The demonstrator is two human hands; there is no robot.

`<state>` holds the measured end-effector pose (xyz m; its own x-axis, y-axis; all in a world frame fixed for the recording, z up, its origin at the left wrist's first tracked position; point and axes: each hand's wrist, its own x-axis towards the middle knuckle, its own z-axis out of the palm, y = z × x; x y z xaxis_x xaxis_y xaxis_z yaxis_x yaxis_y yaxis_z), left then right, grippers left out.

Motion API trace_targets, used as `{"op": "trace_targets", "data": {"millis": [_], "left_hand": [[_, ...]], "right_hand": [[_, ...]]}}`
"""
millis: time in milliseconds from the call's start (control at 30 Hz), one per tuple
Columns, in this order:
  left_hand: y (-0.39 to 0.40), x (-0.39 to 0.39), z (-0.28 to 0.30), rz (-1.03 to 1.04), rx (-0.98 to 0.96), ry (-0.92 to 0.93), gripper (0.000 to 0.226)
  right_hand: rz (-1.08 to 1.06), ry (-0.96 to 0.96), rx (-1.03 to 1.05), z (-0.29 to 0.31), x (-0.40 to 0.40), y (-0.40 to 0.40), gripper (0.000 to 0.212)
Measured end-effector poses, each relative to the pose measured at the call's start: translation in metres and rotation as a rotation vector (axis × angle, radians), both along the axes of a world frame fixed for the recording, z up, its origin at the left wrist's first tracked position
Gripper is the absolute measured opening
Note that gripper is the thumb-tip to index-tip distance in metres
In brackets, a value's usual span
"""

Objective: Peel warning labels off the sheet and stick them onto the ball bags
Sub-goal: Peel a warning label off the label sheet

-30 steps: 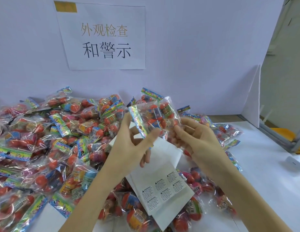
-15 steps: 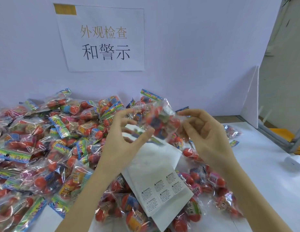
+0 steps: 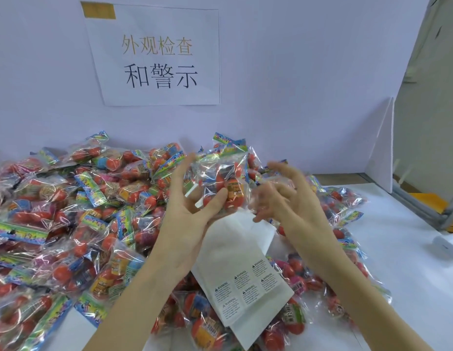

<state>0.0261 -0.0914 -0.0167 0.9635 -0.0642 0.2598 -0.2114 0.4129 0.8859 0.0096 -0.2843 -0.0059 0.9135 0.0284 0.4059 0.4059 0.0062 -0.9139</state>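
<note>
One ball bag (image 3: 221, 178) has turned in the last second from edge-on to lying flat and crinkled above the label sheet (image 3: 242, 269), with the left hand (image 3: 187, 219) pinching its lower edge under the thumb. The right hand (image 3: 286, 198) has let go and hovers just beside it, fingers loosely spread and blurred. My guess is the bag is being inspected or readied for a label. It is clear plastic, holding red balls with a colourful header strip. About six warning labels (image 3: 245, 287) remain on the sheet, which rests on bags heaped over the bench (image 3: 397, 262).
</note>
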Motion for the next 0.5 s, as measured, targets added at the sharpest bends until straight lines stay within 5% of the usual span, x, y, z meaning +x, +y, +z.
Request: {"op": "trace_targets", "data": {"millis": [100,233,333,500], "left_hand": [[-0.005,-0.002,-0.002,0.098,0.078,-0.017,0.093],[-0.01,-0.003,-0.002,0.115,0.086,0.068,0.071],[-0.012,-0.001,0.0,0.0,-0.064,0.094,0.046],[-0.011,0.0,0.0,0.02,-0.092,0.114,0.045]], "right_hand": [[0.094,0.203,0.013,0.002,-0.001,-0.001,0.043],[0.036,0.243,0.065,-0.002,-0.001,-0.002,0.014],[0.071,0.291,0.188,-0.003,0.001,-0.007,0.014],[0.228,0.418,0.283,0.0,0.004,-0.013,0.017]]}}
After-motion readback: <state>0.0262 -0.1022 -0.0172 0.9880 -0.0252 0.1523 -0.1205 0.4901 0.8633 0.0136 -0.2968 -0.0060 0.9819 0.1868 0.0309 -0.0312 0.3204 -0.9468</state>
